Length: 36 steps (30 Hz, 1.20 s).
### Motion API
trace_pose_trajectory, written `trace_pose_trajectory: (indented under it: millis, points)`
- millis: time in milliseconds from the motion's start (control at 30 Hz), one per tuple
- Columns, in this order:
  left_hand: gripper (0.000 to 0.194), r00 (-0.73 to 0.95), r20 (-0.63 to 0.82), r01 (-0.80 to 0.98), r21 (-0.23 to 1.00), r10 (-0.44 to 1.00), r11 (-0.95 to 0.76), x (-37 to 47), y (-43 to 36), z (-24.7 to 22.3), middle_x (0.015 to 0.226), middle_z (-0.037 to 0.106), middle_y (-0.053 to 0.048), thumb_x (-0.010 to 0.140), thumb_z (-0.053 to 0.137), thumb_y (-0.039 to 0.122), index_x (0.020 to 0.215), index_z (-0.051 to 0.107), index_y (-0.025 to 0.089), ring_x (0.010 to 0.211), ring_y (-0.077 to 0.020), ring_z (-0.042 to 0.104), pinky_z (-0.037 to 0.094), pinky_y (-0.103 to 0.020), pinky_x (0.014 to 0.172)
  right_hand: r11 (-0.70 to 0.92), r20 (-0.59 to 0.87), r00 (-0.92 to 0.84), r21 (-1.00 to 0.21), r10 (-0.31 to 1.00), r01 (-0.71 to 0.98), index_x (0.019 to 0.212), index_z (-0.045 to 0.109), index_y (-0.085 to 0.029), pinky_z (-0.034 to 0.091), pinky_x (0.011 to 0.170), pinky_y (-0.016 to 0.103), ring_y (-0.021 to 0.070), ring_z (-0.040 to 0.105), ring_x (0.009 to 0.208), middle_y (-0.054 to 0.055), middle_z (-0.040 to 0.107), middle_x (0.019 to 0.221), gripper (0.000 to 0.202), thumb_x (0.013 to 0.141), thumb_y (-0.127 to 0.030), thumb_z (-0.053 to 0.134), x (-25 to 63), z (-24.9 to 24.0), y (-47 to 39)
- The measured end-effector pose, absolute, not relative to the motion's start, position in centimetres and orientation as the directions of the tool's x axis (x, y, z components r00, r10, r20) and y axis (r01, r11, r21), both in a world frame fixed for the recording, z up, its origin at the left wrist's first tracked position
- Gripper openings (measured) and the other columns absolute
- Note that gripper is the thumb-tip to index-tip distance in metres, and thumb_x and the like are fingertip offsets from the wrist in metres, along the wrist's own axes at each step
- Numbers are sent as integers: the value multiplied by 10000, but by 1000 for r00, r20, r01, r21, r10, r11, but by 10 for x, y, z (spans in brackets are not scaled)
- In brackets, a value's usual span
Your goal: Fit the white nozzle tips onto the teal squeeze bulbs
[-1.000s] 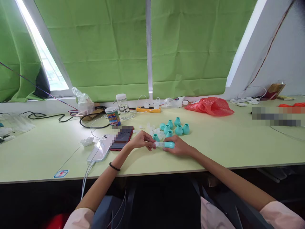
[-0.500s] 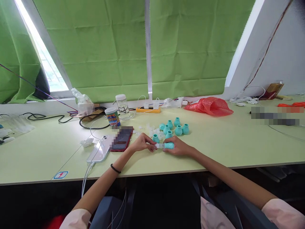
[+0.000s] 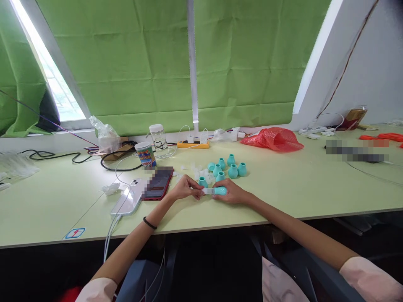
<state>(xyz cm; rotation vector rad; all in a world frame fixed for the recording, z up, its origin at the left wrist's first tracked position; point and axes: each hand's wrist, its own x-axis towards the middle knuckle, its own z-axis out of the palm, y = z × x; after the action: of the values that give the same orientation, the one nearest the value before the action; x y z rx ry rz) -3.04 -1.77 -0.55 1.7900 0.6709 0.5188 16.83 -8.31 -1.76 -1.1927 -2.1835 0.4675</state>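
A teal bulb [image 3: 220,191], held in the curled right hand [image 3: 232,191], and a clear tip [image 3: 209,191], pinched by the left hand [image 3: 186,187], meet near the table's [image 3: 201,214] front edge and might drop if either grip slackens.

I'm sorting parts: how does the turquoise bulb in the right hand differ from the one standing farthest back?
The held bulb lies sideways, while the rear bulb stands upright, mouth up. A translucent piece is at the held bulb's neck; the rear bulb's mouth shows bare. The right hand grips the held bulb; the rear bulb rests on the table. Both are turquoise.
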Motion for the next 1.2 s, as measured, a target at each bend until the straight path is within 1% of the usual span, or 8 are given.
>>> trace_pose_trajectory:
  millis: [133, 533, 667, 733, 833, 900, 1033, 1200]
  points:
    - [245, 743, 21, 182, 955, 669, -232, -30, -18, -6, 557, 648, -44, 500, 709, 279, 661, 672, 98, 480, -126, 587, 504, -220, 521, 579, 387, -433, -482, 814, 658, 676, 591, -144, 282, 496, 222, 85, 369, 506, -24, 491, 544, 197, 673, -335, 545, 168, -19, -82]
    - [243, 723, 90, 170, 938, 686, -302, -30, -16, -5, 555, 651, -50, 491, 712, 292, 630, 667, 98, 487, -125, 584, 484, -218, 540, 569, 396, -414, -481, 820, 667, 631, 558, -144, 303, 514, 224, 95, 406, 536, -14, 511, 568, 181, 671, -320, 545, 165, -18, -82]
    - [277, 715, 61, 160, 955, 697, -248, -32, -19, -3, 557, 649, -55, 468, 724, 287, 653, 661, 90, 479, -126, 584, 474, -206, 489, 543, 380, -387, -568, 840, 618, 608, 552, -143, 315, 496, 215, 93, 421, 536, -17, 507, 559, 217, 656, -355, 564, 165, -18, -81]
    - [285, 725, 50, 157, 959, 687, -235, -34, -22, 0, 564, 649, -58, 460, 729, 272, 665, 661, 86, 464, -118, 575, 468, -199, 471, 481, 285, -402, -668, 870, 568, 598, 544, -144, 310, 444, 204, 80, 409, 477, -29, 483, 511, 258, 650, -395, 566, 164, -16, -81]
    - [310, 731, 62, 140, 961, 680, -238, -37, -25, 6, 566, 648, -57, 453, 732, 259, 698, 663, 83, 449, -109, 562, 464, -199, 459, 304, 82, -433, -826, 898, 474, 624, 543, -143, 284, 346, 190, 57, 373, 366, -42, 472, 468, 305, 649, -447, 552, 164, -11, -81]
    - [321, 733, 81, 136, 955, 675, -262, -38, -27, 9, 573, 649, -59, 461, 728, 267, 717, 666, 83, 452, -109, 559, 464, -202, 463, 204, -6, -453, -887, 891, 414, 653, 552, -139, 277, 315, 184, 52, 374, 334, -40, 492, 472, 318, 645, -457, 552, 165, -7, -82]
    - [306, 749, 92, 158, 937, 656, -311, -39, -28, 10, 541, 640, -55, 479, 717, 289, 704, 674, 87, 456, -113, 555, 460, -204, 476, 118, -67, -500, -937, 863, 330, 699, 576, -131, 272, 310, 175, 45, 380, 317, -46, 498, 448, 308, 642, -433, 565, 166, -2, -85]
    - [282, 735, 110, 151, 935, 669, -320, -41, -28, 4, 543, 641, -46, 486, 717, 273, 703, 677, 96, 473, -115, 559, 452, -199, 487, 95, -77, -524, -951, 848, 293, 692, 576, -131, 258, 304, 168, 39, 367, 310, -55, 487, 428, 291, 643, -418, 569, 162, -2, -86]
